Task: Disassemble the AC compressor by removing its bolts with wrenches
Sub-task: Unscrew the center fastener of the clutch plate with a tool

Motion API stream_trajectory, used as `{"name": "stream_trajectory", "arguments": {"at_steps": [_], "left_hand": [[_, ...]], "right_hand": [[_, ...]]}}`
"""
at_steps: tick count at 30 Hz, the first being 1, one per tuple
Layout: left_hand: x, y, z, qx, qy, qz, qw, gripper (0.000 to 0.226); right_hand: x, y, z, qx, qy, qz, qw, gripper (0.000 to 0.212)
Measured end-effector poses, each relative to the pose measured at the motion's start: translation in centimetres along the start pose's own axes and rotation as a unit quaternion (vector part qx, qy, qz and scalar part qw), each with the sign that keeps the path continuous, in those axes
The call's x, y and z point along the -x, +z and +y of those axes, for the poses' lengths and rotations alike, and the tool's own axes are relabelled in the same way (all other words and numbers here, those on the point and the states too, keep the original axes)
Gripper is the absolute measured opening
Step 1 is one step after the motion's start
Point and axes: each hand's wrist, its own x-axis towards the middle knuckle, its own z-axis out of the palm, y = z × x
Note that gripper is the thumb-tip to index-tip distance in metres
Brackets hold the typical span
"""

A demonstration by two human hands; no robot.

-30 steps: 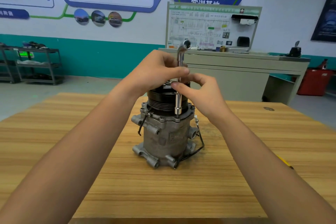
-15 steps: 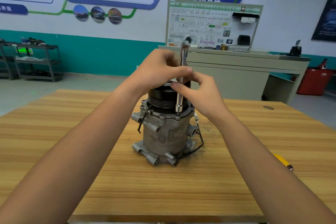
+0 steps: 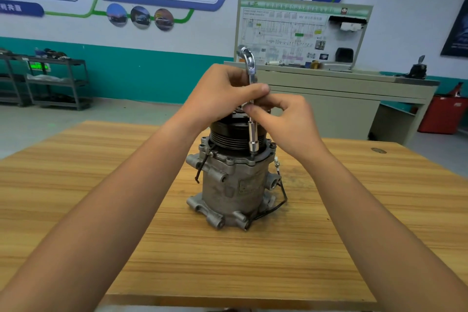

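The left hand is curled round the upper shaft of an L-shaped socket wrench, thumb laid across the front of the shaft, just under the bend, whose short arm points up and to the left. Directly below it, the right hand pinches the same shaft between thumb and forefinger, the other fingers loosely bent behind; the two hands nearly touch. The wrench stands close to upright, and its socket end comes down on the front right of the upper flange of the AC compressor; the bolt head under the socket is hidden. The compressor stands on end near the middle of a wooden table, grey cast body below and a black grooved pulley on top, partly covered by both hands. A black wire loops down the compressor's right side to its base, and a shorter black lead hangs at the left of the flange. Both bare forearms reach in from the lower corners. Beyond the table stands a grey cabinet carrying a wiring-diagram training board, with a red bin to its right, a dark metal shelf rack at far left, and printed panels on the white and teal wall.
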Motion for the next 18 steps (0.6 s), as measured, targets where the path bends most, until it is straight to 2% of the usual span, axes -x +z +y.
{"name": "stream_trajectory", "arguments": {"at_steps": [1, 4, 6, 7, 9, 11, 12, 15, 18], "left_hand": [[0.0, -0.1, -0.1, 0.002, 0.003, 0.014, 1.0, 0.006], [0.7, -0.8, -1.0, -0.01, 0.017, 0.109, 0.994, 0.036], [2.5, -1.0, -1.3, -0.015, 0.067, 0.187, 0.98, 0.028], [3.7, -0.9, -1.7, -0.035, 0.097, 0.199, 0.975, 0.021], [5.9, 0.1, -2.7, -0.09, 0.129, 0.134, 0.979, 0.014], [7.5, 1.6, -3.5, -0.166, 0.1, 0.027, 0.981, 0.03], [7.8, 2.4, -3.9, -0.219, 0.092, -0.003, 0.971, 0.038], [7.5, 3.7, -4.6, -0.334, 0.098, -0.026, 0.937, 0.044], [6.7, 3.9, -4.7, -0.37, 0.107, -0.011, 0.923, 0.032]], "right_hand": [[-0.2, -0.1, -0.1, -0.019, 0.009, 0.003, 1.0, 0.007], [-0.6, -0.3, -0.4, -0.052, 0.034, 0.036, 0.997, 0.01], [-0.8, -0.4, -0.5, -0.067, 0.047, 0.063, 0.995, 0.014], [-0.8, -0.5, -0.5, -0.076, 0.051, 0.076, 0.993, 0.015], [-0.8, -0.7, -0.4, -0.089, 0.053, 0.099, 0.99, 0.014], [-0.7, -1.0, 0.0, -0.101, 0.055, 0.118, 0.986, 0.011], [-0.6, -1.2, 0.2, -0.104, 0.057, 0.124, 0.985, 0.011], [-0.2, -1.9, 0.9, -0.092, 0.066, 0.138, 0.984, 0.01], [0.0, -2.8, 1.8, -0.07, 0.08, 0.155, 0.982, 0.011]]}}
